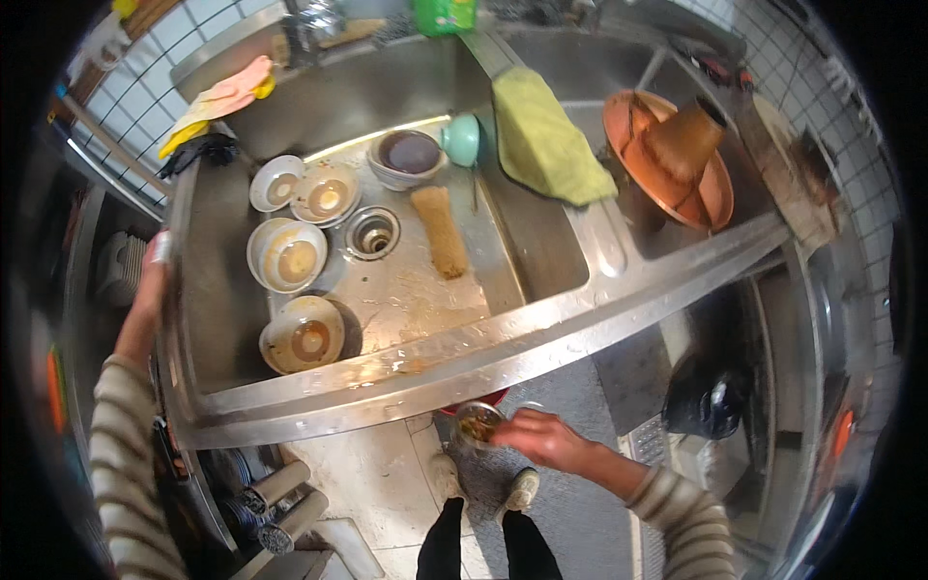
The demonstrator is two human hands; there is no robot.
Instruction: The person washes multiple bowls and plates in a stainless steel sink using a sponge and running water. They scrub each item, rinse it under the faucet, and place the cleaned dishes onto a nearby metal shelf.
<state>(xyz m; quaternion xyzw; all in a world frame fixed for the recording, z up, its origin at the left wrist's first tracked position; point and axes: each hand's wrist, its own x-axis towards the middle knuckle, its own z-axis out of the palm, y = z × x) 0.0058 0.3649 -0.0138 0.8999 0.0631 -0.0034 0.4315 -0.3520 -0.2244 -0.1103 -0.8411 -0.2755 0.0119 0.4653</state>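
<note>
My right hand (540,438) grips a small round container (464,436) by its side, in front of the sink's front edge and above the floor. Food scraps show inside it, blurred. A red rim (500,397), perhaps of a bucket, peeks out just beyond it. At the sink's left rim is my left hand (156,255); something white shows at it, and its fingers are too small and hidden to read. In the steel sink (406,348), several used bowls (308,335) line the left side. A bowl of dark liquid (408,154) stands at the back beside a tipped turquoise bowl (462,140).
A brown scrubbing pad (440,232) lies right of the drain (373,233). Over the divider hangs a yellow-green cloth (544,138). The right basin holds a copper-coloured hot pot with a chimney (678,148). Rubber gloves (225,98) drape the left corner. A black bag (707,399) stands at right.
</note>
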